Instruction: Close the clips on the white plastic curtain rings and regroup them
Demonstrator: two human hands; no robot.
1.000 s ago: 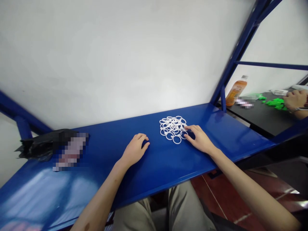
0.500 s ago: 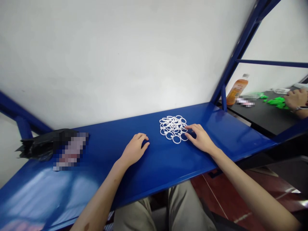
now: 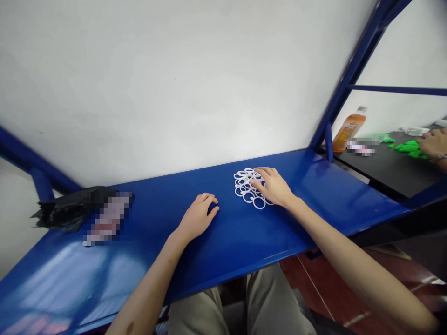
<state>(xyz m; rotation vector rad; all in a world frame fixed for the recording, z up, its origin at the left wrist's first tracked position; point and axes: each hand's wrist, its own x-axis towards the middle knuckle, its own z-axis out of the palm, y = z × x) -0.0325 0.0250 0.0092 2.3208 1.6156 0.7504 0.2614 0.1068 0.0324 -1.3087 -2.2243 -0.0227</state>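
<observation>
A heap of thin white rings lies on the blue table, several overlapping one another. Over the right side of this heap is my right hand, fingers stretched out and thumb apart, covering part of the rings. Whether its fingertips press on them is hard to make out. My left hand rests on the table to the left of the heap, palm down with thumb apart from the loosely curved fingers. It holds nothing and does not touch the rings.
At the left end lie a black plastic bag and a blurred-out flat item. Past the blue frame post on the right, a black table bears an orange drink bottle, green pieces and another person's hand.
My right hand has moved left and slightly away from me, from the right edge of the white rings to over them. My left hand stays in place; the view shifts slightly.
</observation>
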